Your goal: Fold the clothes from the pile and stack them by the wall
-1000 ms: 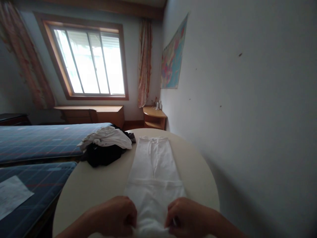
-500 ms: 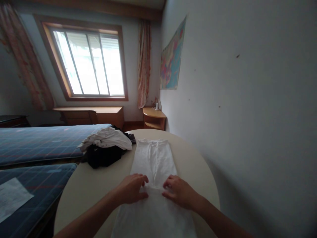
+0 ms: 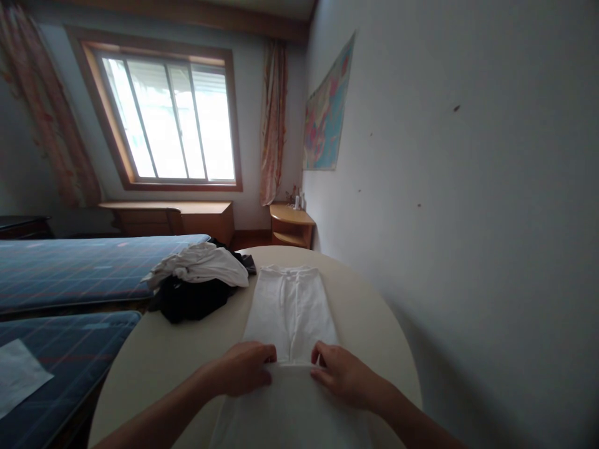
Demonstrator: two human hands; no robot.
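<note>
On round worktop (image 3: 384,337), white trousers (image 3: 290,393) stretch lengthwise away; crosswise folded edge (image 3: 294,365) between left hand (image 3: 246,369) and right hand (image 3: 337,375), equally near; fingers (image 3: 270,353) curled there, cannot tell if pinching.

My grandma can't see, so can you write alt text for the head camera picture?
A left hand and right hand touch the folded edge of white clothing on a round table. A clothes pile lies to the left, with a bright window beyond.

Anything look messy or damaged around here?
The clothes heap lies crumpled at the left edge of the table, unlike the white garment, laid straight. The wall on the right has small dark marks, possibly holes.
</note>
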